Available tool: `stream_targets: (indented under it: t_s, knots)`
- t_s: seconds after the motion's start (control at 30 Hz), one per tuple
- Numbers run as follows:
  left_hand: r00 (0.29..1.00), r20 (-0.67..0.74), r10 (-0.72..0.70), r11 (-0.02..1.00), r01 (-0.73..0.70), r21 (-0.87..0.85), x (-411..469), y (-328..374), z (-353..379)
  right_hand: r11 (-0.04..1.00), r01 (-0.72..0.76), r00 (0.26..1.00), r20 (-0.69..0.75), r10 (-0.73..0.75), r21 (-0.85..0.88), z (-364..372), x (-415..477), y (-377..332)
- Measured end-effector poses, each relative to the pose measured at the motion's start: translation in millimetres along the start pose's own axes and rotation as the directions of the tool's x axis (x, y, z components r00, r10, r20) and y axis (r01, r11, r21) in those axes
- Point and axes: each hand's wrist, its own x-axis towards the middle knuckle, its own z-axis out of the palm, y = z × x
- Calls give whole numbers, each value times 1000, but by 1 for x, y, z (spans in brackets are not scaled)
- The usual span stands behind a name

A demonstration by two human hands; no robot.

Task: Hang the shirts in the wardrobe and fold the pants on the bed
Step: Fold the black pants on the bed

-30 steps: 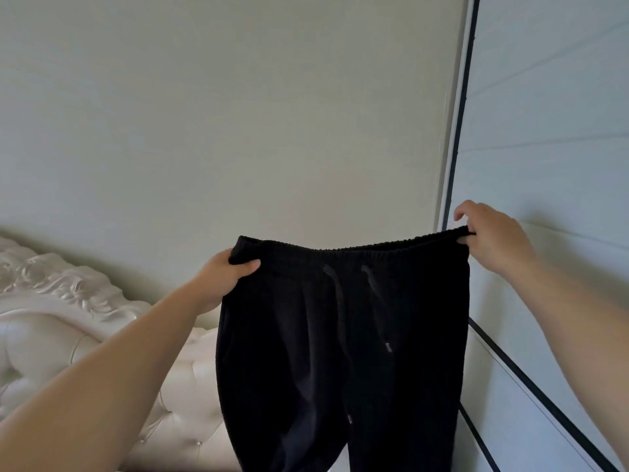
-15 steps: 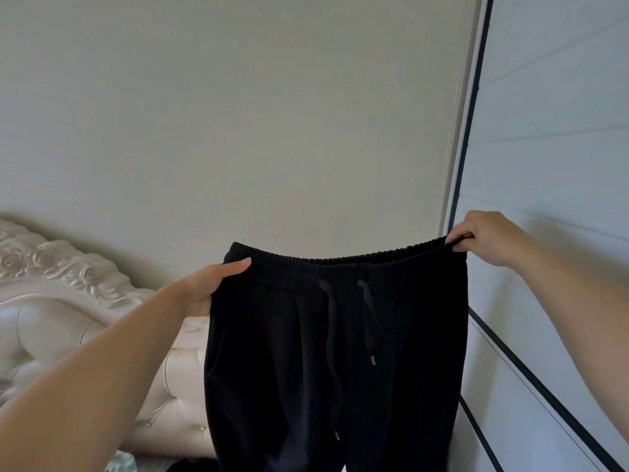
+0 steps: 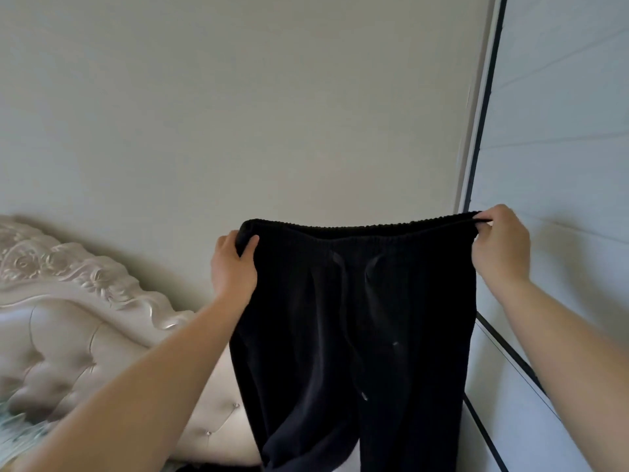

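**Operator:** Left grip [image 3: 233, 264]: fingers curled round one corner of the waistband [image 3: 357, 229], thumb across the front. Right grip [image 3: 500, 247]: fingertips pinched on the opposite corner. Both grips are closed on the black pants [image 3: 357, 352]. I hold the pants in the air in front of me, with the waistband stretched roughly level between the grips and the legs hanging straight down.

**Checker:** Task status?

**Operator:** In my judgement, the pants step is begun but not complete. The pants are spread open, unfolded and clear of the bed. Remaining: lay them on the bed, then fold them. No shirt is in view, so I cannot tell whether any has been hung.

**Checker:** Items not verifiable?

**Operator:**
- The leg ends run past the bottom edge of the view.
- The mattress is out of sight. Only the padded headboard [image 3: 68, 318] shows, at lower left.
- A pale blurred patch at the lower left edge cannot be identified.
- The drawstring [image 3: 343, 301] is smeared against the dark fabric, and its ends are hard to place.
- The panelled surface [image 3: 561, 131] with black trim, just beside my right grip, is probably the wardrobe door. Nothing of its interior shows.
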Motion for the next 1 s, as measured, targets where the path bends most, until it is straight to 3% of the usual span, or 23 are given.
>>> stream_targets:
  t_s: [0.13, 0.23, 0.3, 0.4, 0.5, 0.57, 0.63, 0.7, 0.83, 1.0]
  knots:
    - [950, -312, -34, 929, -85, -360, -22, 21, 5, 977, 12, 955, -293, 52, 213, 5, -16, -22]
    - [931, -362, -57, 837, -153, -525, -25, 41, 8, 884, 93, 902, -414, 119, 458, 5, -19, -41]
    - [951, -297, -88, 808, -107, -580, -22, 48, 16, 807, 30, 932, -309, 191, 590, 6, -22, -58]
    - [996, -5, -90, 774, 67, -630, -27, 56, 40, 763, -39, 997, -24, 71, 645, 16, -29, -80]
    - [935, 354, -39, 673, 286, -682, -40, 63, 60, 694, -144, 962, 263, -68, 705, 24, -32, -94]
    - [861, 507, 41, 677, 349, -648, -46, 61, 68, 685, -175, 910, 381, -161, 707, 28, -33, -98]
    - [819, 569, 80, 702, 359, -615, -47, 58, 71, 710, -148, 877, 423, -228, 689, 32, -32, -98]
    - [779, 620, 94, 666, 414, -621, -46, 55, 71, 730, -134, 856, 449, -256, 670, 35, -27, -97]
    - [676, 721, 154, 636, 491, -596, -44, 58, 68, 807, -164, 794, 561, -233, 567, 35, -16, -92]
    - [710, 693, 121, 679, 450, -580, -43, 59, 74, 850, -229, 714, 675, -185, 475, 31, -15, -78]
